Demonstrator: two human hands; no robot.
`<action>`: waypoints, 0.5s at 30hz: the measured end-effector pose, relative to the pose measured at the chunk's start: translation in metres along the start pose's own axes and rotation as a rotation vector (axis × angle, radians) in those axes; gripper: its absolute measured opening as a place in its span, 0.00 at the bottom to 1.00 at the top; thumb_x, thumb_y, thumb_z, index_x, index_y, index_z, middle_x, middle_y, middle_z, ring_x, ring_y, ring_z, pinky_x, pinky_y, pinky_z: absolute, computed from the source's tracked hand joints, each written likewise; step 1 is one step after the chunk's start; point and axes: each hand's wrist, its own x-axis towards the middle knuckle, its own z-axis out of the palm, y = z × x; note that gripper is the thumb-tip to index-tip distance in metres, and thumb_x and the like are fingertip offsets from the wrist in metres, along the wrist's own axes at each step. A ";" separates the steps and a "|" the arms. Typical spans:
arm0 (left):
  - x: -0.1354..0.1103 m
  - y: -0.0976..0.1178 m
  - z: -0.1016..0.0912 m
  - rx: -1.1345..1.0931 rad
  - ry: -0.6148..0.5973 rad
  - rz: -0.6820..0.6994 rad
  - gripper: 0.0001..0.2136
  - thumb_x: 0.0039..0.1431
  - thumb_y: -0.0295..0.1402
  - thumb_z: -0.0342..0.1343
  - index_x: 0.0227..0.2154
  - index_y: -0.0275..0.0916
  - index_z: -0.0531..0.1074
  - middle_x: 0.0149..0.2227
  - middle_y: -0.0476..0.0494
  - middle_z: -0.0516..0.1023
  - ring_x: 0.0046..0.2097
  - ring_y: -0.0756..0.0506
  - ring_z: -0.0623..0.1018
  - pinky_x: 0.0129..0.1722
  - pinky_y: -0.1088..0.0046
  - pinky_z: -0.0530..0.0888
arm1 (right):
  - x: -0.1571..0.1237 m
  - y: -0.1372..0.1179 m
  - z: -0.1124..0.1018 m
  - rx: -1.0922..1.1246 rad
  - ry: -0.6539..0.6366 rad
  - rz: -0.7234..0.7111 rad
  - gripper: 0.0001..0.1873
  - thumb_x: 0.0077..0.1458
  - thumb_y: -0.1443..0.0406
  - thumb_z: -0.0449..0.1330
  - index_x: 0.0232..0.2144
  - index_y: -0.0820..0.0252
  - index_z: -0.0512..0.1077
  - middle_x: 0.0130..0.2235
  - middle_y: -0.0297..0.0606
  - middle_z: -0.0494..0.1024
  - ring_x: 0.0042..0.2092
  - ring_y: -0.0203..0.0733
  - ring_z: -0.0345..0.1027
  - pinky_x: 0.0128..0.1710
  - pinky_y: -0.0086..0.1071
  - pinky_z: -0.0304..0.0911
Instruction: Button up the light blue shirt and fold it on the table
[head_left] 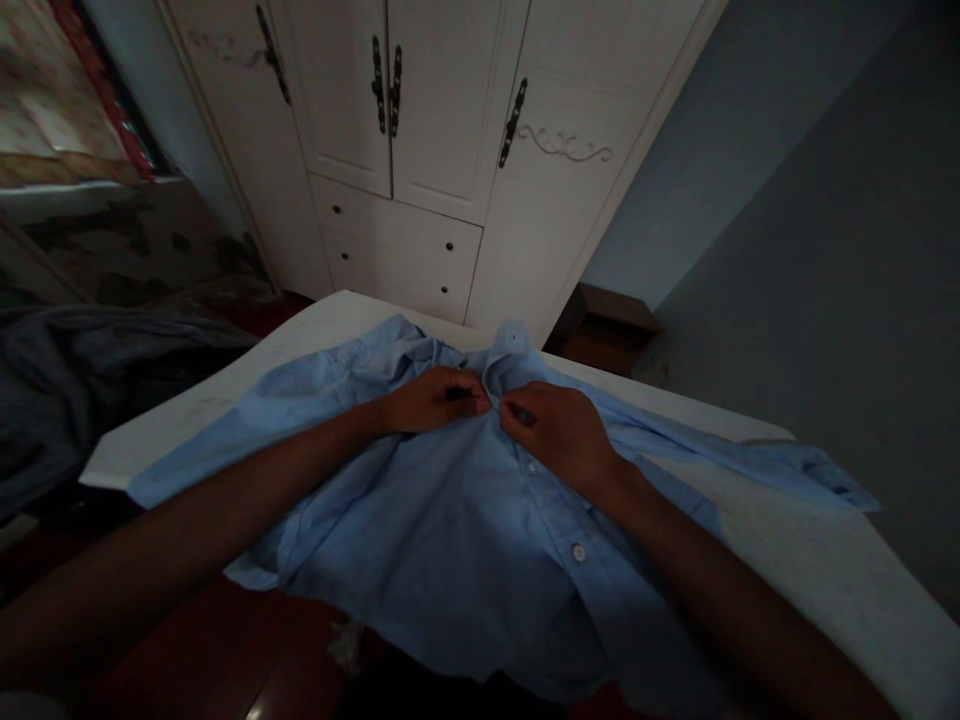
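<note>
A light blue button-up shirt [450, 520] lies spread over a white table [817, 540], its lower part hanging over the near edge. My left hand [435, 398] pinches the front of the shirt just below the collar [512, 350]. Close beside it, my right hand [559, 430] pinches the other front edge, fingertips almost meeting the left ones. Whatever small part sits between the fingertips is hidden. Down the right front edge runs a row of white buttons, one button [578, 552] plainly visible. One sleeve [757, 460] stretches out to the right across the table.
Behind the table stands a white wardrobe [420, 130] with dark handles and small drawer knobs. A brown wooden box-like piece [611, 325] is by the wall at right. Dark grey cloth [97, 370] lies at left, below a curtained window [60, 100]. The floor [247, 650] is red.
</note>
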 end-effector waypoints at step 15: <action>0.000 -0.001 -0.001 0.184 -0.062 0.016 0.11 0.62 0.36 0.50 0.33 0.35 0.74 0.30 0.49 0.76 0.32 0.51 0.73 0.34 0.77 0.66 | 0.016 0.032 0.005 0.818 -0.214 0.340 0.04 0.45 0.65 0.62 0.24 0.60 0.76 0.16 0.27 0.69 0.17 0.31 0.60 0.15 0.23 0.54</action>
